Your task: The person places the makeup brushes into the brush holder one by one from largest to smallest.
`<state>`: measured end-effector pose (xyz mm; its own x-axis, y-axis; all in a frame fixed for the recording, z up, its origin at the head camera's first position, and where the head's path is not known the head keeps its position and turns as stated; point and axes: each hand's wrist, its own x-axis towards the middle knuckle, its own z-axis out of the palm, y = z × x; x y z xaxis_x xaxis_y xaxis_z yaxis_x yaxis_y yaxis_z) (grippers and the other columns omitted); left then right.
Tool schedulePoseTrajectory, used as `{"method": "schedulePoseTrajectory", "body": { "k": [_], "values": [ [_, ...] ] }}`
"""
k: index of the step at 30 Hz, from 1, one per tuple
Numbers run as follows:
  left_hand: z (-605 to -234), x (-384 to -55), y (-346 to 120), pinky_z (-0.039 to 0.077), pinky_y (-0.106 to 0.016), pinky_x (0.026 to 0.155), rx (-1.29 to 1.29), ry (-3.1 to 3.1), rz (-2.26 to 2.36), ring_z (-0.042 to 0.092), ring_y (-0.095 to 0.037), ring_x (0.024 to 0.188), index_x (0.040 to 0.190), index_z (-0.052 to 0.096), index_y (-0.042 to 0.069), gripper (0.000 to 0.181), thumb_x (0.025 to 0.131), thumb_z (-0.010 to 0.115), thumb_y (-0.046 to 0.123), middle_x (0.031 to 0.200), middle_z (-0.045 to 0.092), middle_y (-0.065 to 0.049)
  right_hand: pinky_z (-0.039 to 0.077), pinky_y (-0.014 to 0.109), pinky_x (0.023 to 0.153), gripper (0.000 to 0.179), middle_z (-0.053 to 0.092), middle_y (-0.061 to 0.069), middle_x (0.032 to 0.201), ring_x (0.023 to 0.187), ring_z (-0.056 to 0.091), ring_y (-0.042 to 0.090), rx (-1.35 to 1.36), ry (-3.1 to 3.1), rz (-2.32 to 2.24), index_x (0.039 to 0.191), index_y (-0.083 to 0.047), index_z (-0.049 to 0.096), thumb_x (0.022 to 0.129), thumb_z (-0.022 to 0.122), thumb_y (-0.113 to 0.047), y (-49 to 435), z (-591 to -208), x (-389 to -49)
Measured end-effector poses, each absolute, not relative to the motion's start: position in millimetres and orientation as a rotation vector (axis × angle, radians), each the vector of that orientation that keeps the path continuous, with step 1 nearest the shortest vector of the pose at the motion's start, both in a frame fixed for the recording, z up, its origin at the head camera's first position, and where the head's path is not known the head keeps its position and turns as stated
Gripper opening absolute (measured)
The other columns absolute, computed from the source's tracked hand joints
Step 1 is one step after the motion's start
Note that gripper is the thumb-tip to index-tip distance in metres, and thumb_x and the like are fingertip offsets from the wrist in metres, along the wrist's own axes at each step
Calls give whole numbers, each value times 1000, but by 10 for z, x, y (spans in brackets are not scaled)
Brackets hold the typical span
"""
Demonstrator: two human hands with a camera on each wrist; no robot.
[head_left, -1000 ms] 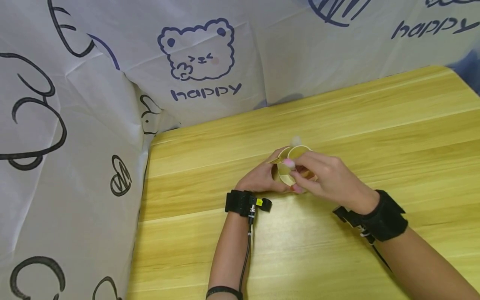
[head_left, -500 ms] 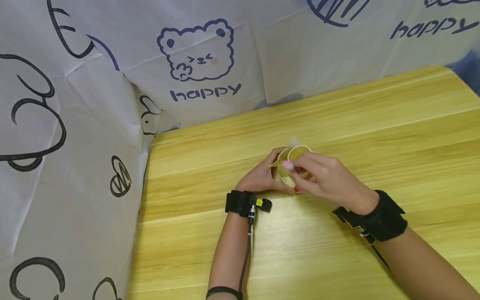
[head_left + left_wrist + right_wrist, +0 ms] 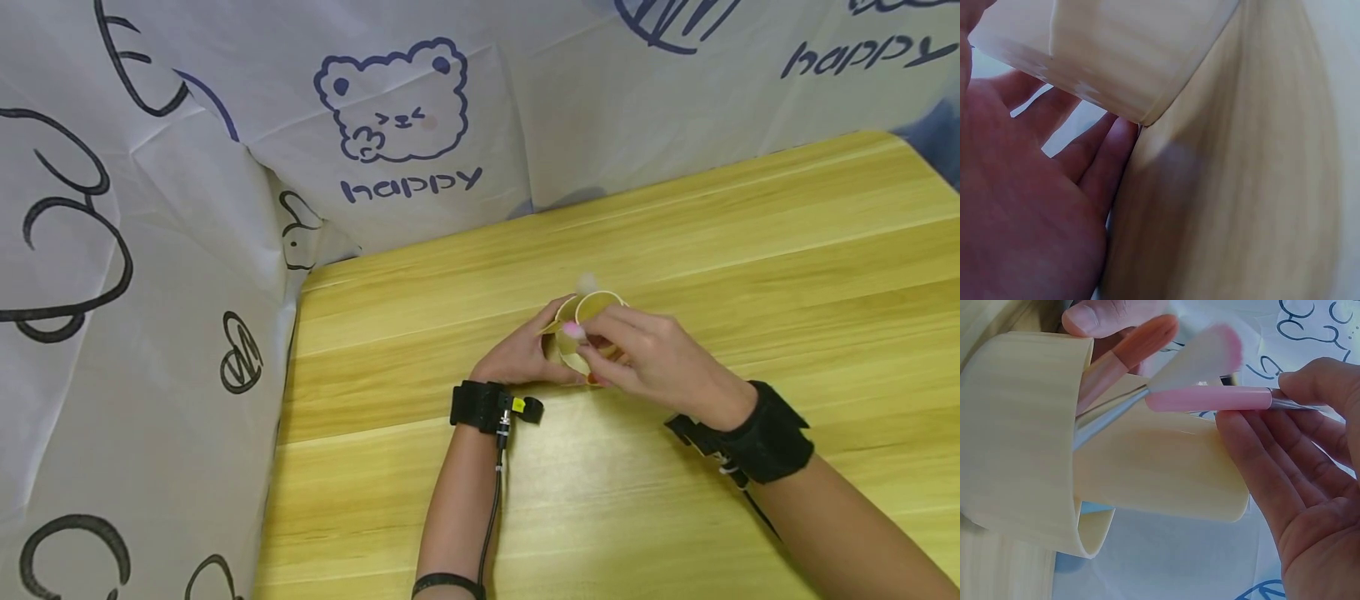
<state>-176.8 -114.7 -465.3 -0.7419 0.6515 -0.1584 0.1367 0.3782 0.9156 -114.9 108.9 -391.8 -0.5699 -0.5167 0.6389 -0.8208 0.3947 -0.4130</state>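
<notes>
A cream brush holder (image 3: pixel 1016 437) with rounded compartments stands on the table. My left hand (image 3: pixel 517 354) grips it from the left side; in the left wrist view its fingers curve round the holder's wall (image 3: pixel 1129 44). Between thumb and fingers, my right hand (image 3: pixel 1316 512) pinches a makeup brush with a pink handle (image 3: pixel 1210 399) and silver ferrule; its bristles are out of sight. The handle's end points toward the holder's opening. In the holder lean a fan-shaped brush (image 3: pixel 1200 359) with white and pink bristles and a brush with orange-brown bristles (image 3: pixel 1147 342).
The wood-grain table (image 3: pixel 600 517) spreads around both hands. A white cloth (image 3: pixel 405 208) with printed drawings hangs behind it and down its left side. Both wrists wear black straps (image 3: pixel 772 433) with cables.
The pink-and-white bristle tip above the holder has shifted slightly left. The left fingers have resettled a little on the holder; the right hand keeps nearly the same place.
</notes>
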Motion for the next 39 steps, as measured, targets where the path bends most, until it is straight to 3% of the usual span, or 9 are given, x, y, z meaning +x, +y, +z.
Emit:
{"method": "schedulePoseTrajectory", "body": {
  "k": [26,34,39],
  "values": [
    [-4653,-1778,-1142,36,-48,123,695,2179,1315,50,-14,142,154,29,55,103,76,93,31,152,52,11,60,25,60,30,69,7,89,77,75,16,1126,-2259,971,100,-3,68,106,55,-29,1083,-3930,-1156],
    [-4648,-1778,-1145,45,-44,115,691,2144,1344,56,-15,133,154,29,54,103,78,92,28,152,51,8,60,26,57,42,71,10,88,73,74,18,1101,-2176,959,101,1,69,107,49,-36,1106,-3895,-1179],
    [-4656,-1789,-1148,45,-40,114,692,2157,1331,56,-16,131,155,29,51,101,79,91,28,154,51,4,60,29,60,40,72,9,84,72,73,18,1061,-2140,959,99,1,71,106,51,-33,1141,-3868,-1210]
  ]
}}
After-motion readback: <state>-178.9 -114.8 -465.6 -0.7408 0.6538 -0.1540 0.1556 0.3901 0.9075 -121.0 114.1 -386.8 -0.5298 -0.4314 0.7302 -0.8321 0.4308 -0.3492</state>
